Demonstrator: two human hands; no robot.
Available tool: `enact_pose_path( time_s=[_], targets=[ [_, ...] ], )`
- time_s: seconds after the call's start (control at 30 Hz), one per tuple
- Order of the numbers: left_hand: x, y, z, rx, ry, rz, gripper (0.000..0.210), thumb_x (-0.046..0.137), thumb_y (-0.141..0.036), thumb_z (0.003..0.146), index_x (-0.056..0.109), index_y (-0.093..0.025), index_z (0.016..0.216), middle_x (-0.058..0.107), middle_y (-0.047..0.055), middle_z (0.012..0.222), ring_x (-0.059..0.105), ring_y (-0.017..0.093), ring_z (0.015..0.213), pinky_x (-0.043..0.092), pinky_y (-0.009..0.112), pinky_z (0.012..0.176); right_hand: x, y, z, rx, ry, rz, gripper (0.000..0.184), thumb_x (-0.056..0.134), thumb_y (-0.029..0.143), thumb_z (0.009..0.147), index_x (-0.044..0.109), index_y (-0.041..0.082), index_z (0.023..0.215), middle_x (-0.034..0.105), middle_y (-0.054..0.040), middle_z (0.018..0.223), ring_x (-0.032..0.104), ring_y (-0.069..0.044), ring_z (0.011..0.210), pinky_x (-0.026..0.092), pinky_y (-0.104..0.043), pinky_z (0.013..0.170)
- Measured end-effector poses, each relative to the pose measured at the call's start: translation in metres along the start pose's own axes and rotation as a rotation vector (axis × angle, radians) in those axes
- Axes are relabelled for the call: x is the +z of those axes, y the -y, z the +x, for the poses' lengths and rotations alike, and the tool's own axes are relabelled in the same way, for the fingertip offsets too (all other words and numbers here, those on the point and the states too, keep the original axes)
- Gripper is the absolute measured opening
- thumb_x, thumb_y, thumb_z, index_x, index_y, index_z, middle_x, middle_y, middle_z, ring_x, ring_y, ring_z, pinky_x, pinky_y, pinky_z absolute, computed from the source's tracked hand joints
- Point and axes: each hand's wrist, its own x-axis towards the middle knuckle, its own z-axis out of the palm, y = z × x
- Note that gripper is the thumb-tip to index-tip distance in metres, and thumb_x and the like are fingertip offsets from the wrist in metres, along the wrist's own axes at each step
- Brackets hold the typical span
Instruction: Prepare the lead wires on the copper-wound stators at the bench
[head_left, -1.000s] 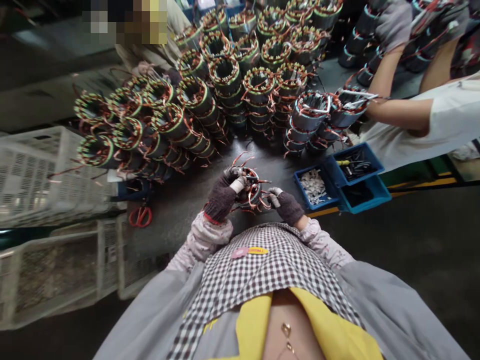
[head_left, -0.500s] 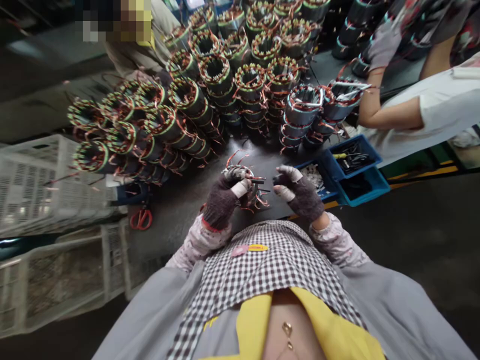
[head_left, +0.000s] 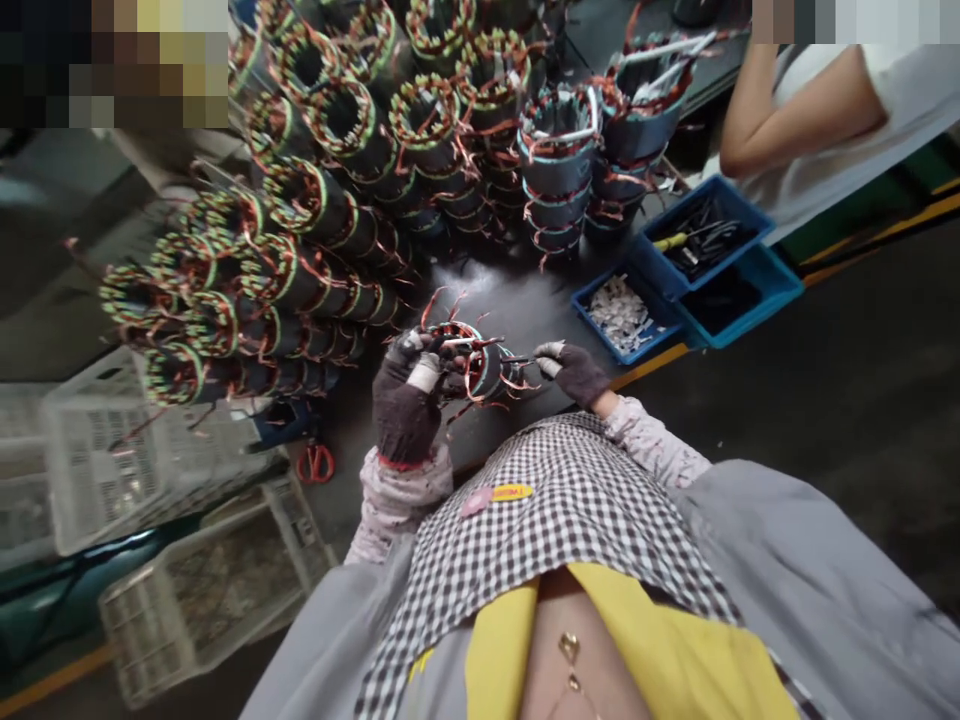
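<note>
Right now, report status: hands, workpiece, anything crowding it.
Left hand grips the stator. Right hand pinches a thin tool, tip at its windings. Stacked stators behind, blue bins right; no contact.

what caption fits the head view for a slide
Gloved left hand steadies a copper-wound stator while right hand works its wires.

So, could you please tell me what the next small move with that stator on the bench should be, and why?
Probably ease the right hand inward so its thin tool meets the copper leads. The left hand grips the stator on its side, loose copper ends stick out around the rim, and the tool tip sits right at them.
</note>
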Motion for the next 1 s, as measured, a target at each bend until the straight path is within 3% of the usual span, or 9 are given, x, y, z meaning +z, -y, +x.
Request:
enact_pose_path(
  time_s=[0.17,0.4,0.5,0.63,0.7,0.8,0.9,1.0],
  targets=[
    [-0.002,0.006,0.001,0.076,-0.116,0.122,0.048,0.102,-0.04,0.063,0.072,-0.02,0.096,0.079,0.001,0.088,0.073,0.014,0.068,0.061,0.023,0.061,0.017,-0.003,0.008,-0.021,0.022,-0.026,0.022,0.064,0.023,0.094,0.079,0.017,0.109,0.079,-0.008,0.106,0.07,-0.021,0.098,0.056,-0.036,0.099],
    [0.01,0.013,0.005,0.047,-0.104,0.15,0.051,0.099,-0.045,0.065,0.076,-0.021,0.103,0.078,0.002,0.086,0.064,0.008,0.056,0.047,0.016,0.046,0.045,0.006,0.028,-0.007,0.164,-0.075,0.022,0.059,0.013,0.098,0.078,0.014,0.109,0.08,-0.0077,0.108,0.071,-0.018,0.098,0.056,-0.031,0.096],
    [0.013,0.009,0.001,0.098,-0.135,0.176,0.045,0.098,-0.043,0.067,0.073,-0.021,0.098,0.077,0.0,0.085,0.063,0.009,0.057,0.048,0.016,0.047,0.029,0.011,0.031,-0.003,0.179,-0.098,0.021,0.065,0.016,0.096,0.078,0.017,0.112,0.08,-0.0087,0.109,0.073,-0.022,0.1,0.058,-0.035,0.099],
    [0.021,0.003,-0.013,0.262,-0.166,0.219,0.035,0.098,-0.033,0.068,0.07,-0.021,0.085,0.075,-0.002,0.088,0.071,0.013,0.077,0.059,0.021,0.066,-0.013,0.053,0.018,-0.156,-0.079,0.089,0.041,0.068,0.038,0.102,0.068,0.02,0.138,0.076,-0.0101,0.122,0.071,-0.024,0.111,0.058,-0.04,0.104],
    [0.029,0.001,-0.02,0.255,-0.113,0.261,0.032,0.098,-0.031,0.067,0.072,-0.021,0.083,0.076,0.0,0.091,0.072,0.016,0.081,0.06,0.025,0.067,-0.025,0.09,0.01,-0.285,-0.013,0.221,0.051,0.071,0.051,0.1,0.065,0.024,0.143,0.075,-0.0068,0.118,0.072,-0.023,0.109,0.061,-0.039,0.099],
    [0.037,0.0,-0.023,0.145,-0.025,0.288,0.033,0.097,-0.034,0.07,0.074,-0.02,0.088,0.078,0.002,0.091,0.069,0.015,0.069,0.053,0.025,0.055,-0.029,0.127,0.005,-0.398,0.141,0.286,0.042,0.074,0.057,0.096,0.075,0.025,0.122,0.074,-0.004,0.106,0.072,-0.022,0.104,0.062,-0.038,0.095],
    [0.028,0.0,-0.014,0.148,-0.084,0.224,0.036,0.097,-0.034,0.071,0.072,-0.021,0.093,0.077,-0.001,0.09,0.067,0.012,0.066,0.05,0.023,0.052,-0.026,0.106,0.011,-0.288,0.046,0.339,0.036,0.07,0.056,0.099,0.074,0.023,0.114,0.073,-0.0037,0.099,0.072,-0.019,0.088,0.063,-0.035,0.083],
    [0.013,0.0,-0.003,0.104,-0.186,0.08,0.04,0.099,-0.032,0.071,0.07,-0.024,0.099,0.076,-0.005,0.088,0.069,0.01,0.069,0.051,0.022,0.056,-0.018,0.04,0.017,-0.074,-0.023,0.323,0.033,0.067,0.044,0.099,0.068,0.021,0.122,0.073,-0.0023,0.095,0.065,-0.014,0.068,0.06,-0.03,0.068]
  ],
)
